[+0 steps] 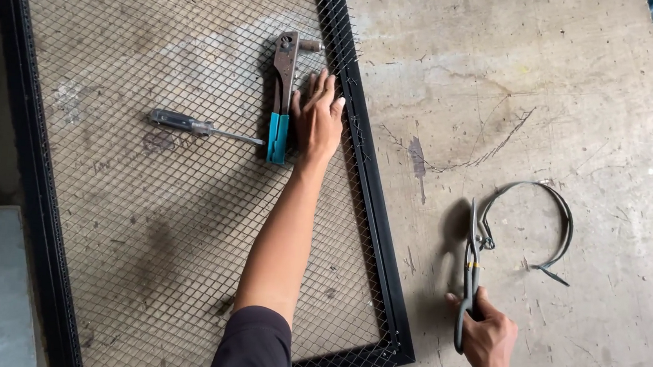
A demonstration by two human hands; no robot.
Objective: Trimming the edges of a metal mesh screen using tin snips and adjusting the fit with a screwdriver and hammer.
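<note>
Gripped in the closed right hand (pixel 489 337) is a pair of long grey snips (pixel 471 271), held by the lower handles with the blades pointing away over the concrete floor (pixel 509 81). Just beside the blades, a curved grey strip (pixel 552 219) is seen lying on the floor. Nothing is held by the left hand (pixel 317 121), which is laid flat and open, fingers spread, on the wire mesh (pixel 143 215) of a black frame (pixel 375 211). A rivet gun (pixel 282 93) with blue grips is seen on the mesh, touching or just beside that hand, and a screwdriver (pixel 201 127) is seen further left.
</note>
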